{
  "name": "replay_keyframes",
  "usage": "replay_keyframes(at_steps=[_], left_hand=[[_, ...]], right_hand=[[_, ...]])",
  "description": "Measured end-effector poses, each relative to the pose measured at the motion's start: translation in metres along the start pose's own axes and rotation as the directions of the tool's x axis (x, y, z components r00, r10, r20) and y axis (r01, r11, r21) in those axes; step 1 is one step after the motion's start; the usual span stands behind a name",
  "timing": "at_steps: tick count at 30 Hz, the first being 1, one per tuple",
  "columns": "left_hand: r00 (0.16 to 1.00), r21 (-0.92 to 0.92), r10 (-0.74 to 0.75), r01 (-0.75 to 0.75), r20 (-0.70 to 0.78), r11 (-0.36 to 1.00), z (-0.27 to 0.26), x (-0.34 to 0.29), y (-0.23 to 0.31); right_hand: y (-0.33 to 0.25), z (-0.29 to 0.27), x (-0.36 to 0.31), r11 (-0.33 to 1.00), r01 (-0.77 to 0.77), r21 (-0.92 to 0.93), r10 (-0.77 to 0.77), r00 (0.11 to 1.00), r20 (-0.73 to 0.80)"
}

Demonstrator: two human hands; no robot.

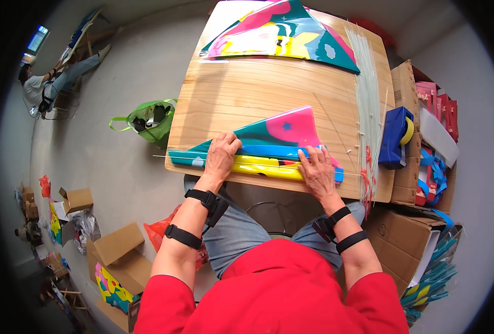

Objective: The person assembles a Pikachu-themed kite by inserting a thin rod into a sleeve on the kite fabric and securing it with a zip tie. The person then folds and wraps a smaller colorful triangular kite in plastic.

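A shiny printed plastic sheet (292,126) in pink, green and yellow lies along the near edge of the wooden table, its near part folded or rolled into a long band. Across its middle runs a blue strip (266,151). One thin white rod (159,156) sticks out past the band's left end. My left hand (221,157) has its fingers bent down on the band, left of the middle. Toward the band's right end, my right hand (317,173) grips it with curled fingers at the blue strip. Both thumbs are mostly hidden.
More printed sheets (277,36) lie at the table's far side. A bundle of thin white rods (369,106) runs along its right. Beyond stand a blue tape dispenser (391,138) and cardboard boxes (394,239). A green bag (156,125) sits left; another person (38,89) is farther off.
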State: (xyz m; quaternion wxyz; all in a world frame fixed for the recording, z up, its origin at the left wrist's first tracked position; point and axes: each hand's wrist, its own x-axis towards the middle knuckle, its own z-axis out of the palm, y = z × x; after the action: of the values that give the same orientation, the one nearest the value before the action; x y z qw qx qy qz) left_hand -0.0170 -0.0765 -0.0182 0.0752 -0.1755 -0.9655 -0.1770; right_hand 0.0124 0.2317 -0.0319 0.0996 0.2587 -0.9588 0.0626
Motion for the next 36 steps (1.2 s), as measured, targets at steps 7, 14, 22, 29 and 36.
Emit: replay_keyframes(at_steps=[7,14,22,29,36], left_hand=[[0.970,0.196,0.238,-0.244,0.055,0.950,-0.018,-0.004,0.003],[0.952,0.195,0.272,-0.297,0.143,0.935,-0.019,-0.011,-0.007],[0.930,0.183,0.222,-0.282,0.292,0.942,-0.033,-0.022,0.000],[0.900,0.147,0.285,-0.347,0.331,0.926,-0.038,-0.025,-0.003],[0.883,0.177,0.319,-0.395,0.343,0.901,-0.036,-0.029,-0.010]], right_hand=[[0.007,0.002,0.002,0.998,0.056,-0.020,-0.057,0.998,-0.014],[0.003,-0.005,-0.001,0.998,0.035,0.059,-0.035,0.999,0.005],[0.003,-0.015,-0.006,0.997,0.052,0.061,-0.056,0.997,0.061],[0.008,-0.027,-0.009,0.992,0.127,0.017,-0.127,0.971,0.201],[0.011,-0.034,0.003,0.986,0.166,0.030,-0.168,0.951,0.260]])
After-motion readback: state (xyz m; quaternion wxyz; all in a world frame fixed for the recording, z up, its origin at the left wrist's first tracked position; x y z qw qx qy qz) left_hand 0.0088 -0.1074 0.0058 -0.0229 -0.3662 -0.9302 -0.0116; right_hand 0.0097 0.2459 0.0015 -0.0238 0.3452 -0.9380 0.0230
